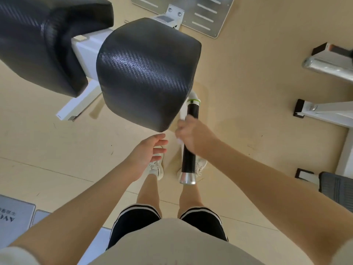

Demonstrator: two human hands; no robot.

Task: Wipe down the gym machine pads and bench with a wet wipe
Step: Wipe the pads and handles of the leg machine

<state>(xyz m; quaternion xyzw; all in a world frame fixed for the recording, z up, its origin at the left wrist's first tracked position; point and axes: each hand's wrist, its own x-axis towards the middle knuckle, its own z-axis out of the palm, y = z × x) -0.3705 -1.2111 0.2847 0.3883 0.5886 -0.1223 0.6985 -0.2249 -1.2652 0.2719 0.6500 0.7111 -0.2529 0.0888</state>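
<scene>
A black textured pad [145, 73] fills the middle of the head view, with a second black pad [44, 41] at the upper left. Below the middle pad's right edge a black handle bar [189, 161] with a silver end cap points toward me. My right hand [193, 136] curls round this bar and holds a white wet wipe [179, 140] against it; only a scrap of the wipe shows. My left hand [147, 153] hovers under the pad's near corner, fingers relaxed, holding nothing.
A white machine frame [84, 48] joins the pads. A metal footplate [206, 14] lies at the top. More machine parts [324, 111] stand at the right, and a grey plate [13, 217] at the lower left. Beige floor surrounds my white shoes.
</scene>
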